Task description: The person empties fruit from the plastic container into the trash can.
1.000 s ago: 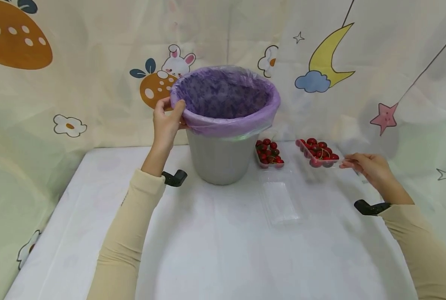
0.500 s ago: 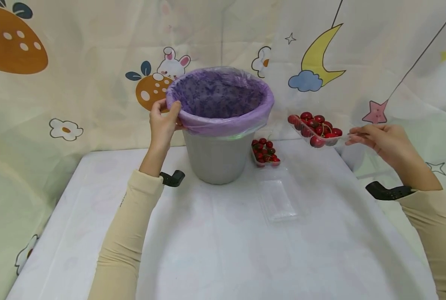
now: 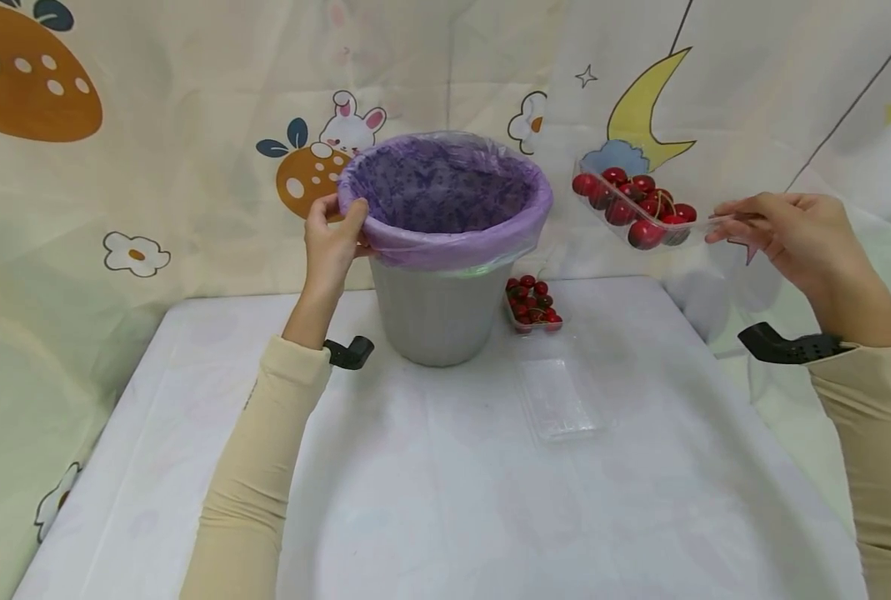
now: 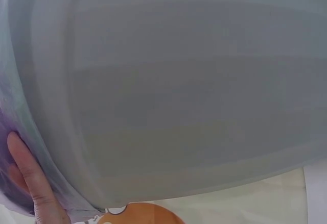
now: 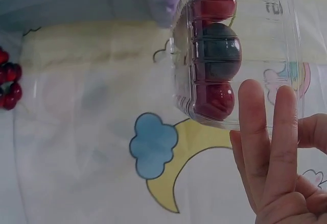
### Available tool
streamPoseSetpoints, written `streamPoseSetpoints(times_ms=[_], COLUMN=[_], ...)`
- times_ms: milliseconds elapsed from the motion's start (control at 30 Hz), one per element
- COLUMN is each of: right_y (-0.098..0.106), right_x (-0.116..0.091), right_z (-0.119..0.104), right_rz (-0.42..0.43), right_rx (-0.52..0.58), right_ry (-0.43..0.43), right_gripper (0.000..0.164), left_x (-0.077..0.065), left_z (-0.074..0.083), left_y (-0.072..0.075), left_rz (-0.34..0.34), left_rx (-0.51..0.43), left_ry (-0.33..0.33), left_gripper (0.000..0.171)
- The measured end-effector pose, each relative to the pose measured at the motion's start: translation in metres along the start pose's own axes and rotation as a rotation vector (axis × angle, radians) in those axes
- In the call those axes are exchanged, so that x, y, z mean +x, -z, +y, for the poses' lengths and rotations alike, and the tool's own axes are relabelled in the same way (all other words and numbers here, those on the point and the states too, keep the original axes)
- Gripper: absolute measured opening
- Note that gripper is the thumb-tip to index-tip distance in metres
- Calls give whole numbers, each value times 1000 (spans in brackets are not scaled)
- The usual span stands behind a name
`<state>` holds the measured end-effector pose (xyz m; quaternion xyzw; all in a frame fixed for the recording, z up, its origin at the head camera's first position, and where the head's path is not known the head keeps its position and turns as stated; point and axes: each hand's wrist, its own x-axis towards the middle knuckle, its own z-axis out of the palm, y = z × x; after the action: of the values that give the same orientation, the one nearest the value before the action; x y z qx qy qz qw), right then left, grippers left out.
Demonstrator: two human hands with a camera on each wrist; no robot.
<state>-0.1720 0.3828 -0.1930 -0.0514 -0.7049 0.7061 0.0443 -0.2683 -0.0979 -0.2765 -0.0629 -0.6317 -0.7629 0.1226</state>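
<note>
A grey bin stands at the table's back, lined with a purple plastic bag folded over its rim. My left hand grips that rim on its left side, thumb on the outside of the bag. In the left wrist view the bin wall fills most of the picture. Up in the air to the right, my right hand pinches the near edge of a clear plastic box of red cherries. The right wrist view shows the box from the side, held by thumb and fingers.
Beside the bin, a second clear box of cherries sits on the white-covered table, its transparent lid lying open toward the front. A printed cloth with cartoon figures hangs close behind the bin.
My right hand has raised the box of cherries from low over the table's back right to about the bin rim's height. The left hand keeps its grip on the rim.
</note>
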Motion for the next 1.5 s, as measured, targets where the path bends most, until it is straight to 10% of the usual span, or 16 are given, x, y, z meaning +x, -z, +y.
streamPoseSetpoints(times_ms=[433, 1033, 1500], right_y=[-51, -130, -173], right_x=[23, 49, 56], right_z=[-32, -15, -8], right_rz=[-82, -207, -196], right_rx=[135, 213, 37], right_ry=[-11, 58, 59], right_gripper=[20, 18, 17], left_x=[0, 1, 0], left_z=[0, 1, -1], left_y=[-1, -2, -1], left_rz=[14, 41, 36], left_rx=[-17, -32, -9], left_ry=[12, 38, 20], left_gripper=[47, 44, 46])
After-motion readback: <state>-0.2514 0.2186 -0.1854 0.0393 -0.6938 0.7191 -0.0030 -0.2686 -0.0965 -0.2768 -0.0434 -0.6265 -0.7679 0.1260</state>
